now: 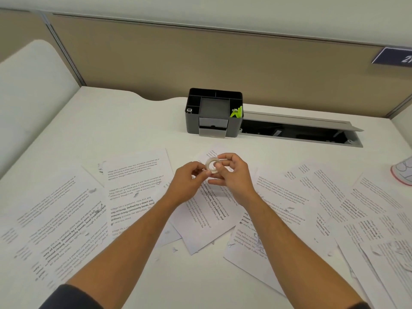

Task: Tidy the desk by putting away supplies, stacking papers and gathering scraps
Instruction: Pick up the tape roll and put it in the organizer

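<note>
A small roll of clear tape [212, 165] is held above the papers in the middle of the white desk [124, 121]. My right hand [231, 175] grips the roll between thumb and fingers. My left hand [189, 179] pinches its left edge. Several printed sheets [133, 186] lie scattered and overlapping across the desk's near half. Small torn paper scraps [175, 249] lie among them. A dark grey desk organiser [214, 112] with compartments and a small drawer stands behind the hands; green clips [236, 112] sit in its right slot and a binder clip [189, 110] in its left.
An open cable tray [298, 130] with a raised lid runs along the back right of the desk. A red-rimmed cup [403, 170] stands at the right edge. Beige partition panels [200, 59] close off the back. A white panel [29, 97] stands at the left.
</note>
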